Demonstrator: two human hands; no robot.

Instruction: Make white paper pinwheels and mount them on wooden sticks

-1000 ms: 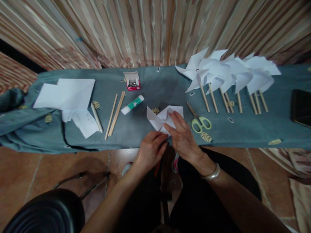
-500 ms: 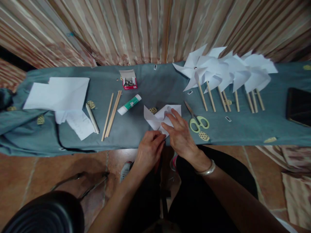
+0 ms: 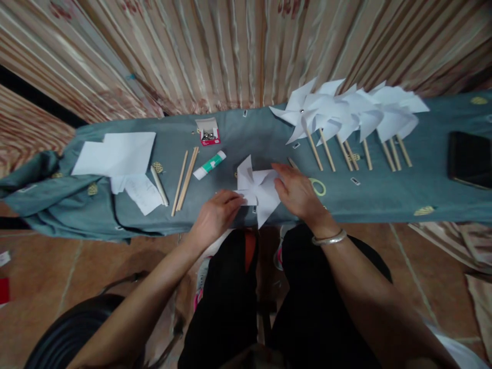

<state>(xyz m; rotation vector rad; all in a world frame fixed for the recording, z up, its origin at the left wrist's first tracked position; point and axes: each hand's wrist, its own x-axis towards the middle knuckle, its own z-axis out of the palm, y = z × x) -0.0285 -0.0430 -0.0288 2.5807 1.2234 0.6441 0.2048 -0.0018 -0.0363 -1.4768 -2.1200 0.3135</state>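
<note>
A white paper pinwheel [image 3: 254, 190] without a stick lies near the table's front edge, its blades folded towards the middle. My left hand [image 3: 218, 212] pinches its left blade between thumb and fingers. At the opposite side, my right hand [image 3: 298, 193] holds the right blade, the thumb and forefinger at its edge. Partly hidden behind that hand is a pair of scissors with light green handles [image 3: 318, 187]. A green and white glue stick [image 3: 210, 164] lies to the upper left of the pinwheel.
Finished pinwheels on wooden sticks [image 3: 302, 111] overlap at the back right. Left of the glue stick are loose wooden sticks [image 3: 187, 179], a white pen-like stick [image 3: 159, 184] and paper sheets [image 3: 130, 148]. A red box of metal pins [image 3: 208, 136] stands behind. A dark phone [image 3: 469, 160] lies far right.
My hands have moved apart, the left one going left to a side blade and the right one to the right edge. The pinwheel is turned and its blades are now spread in view.
</note>
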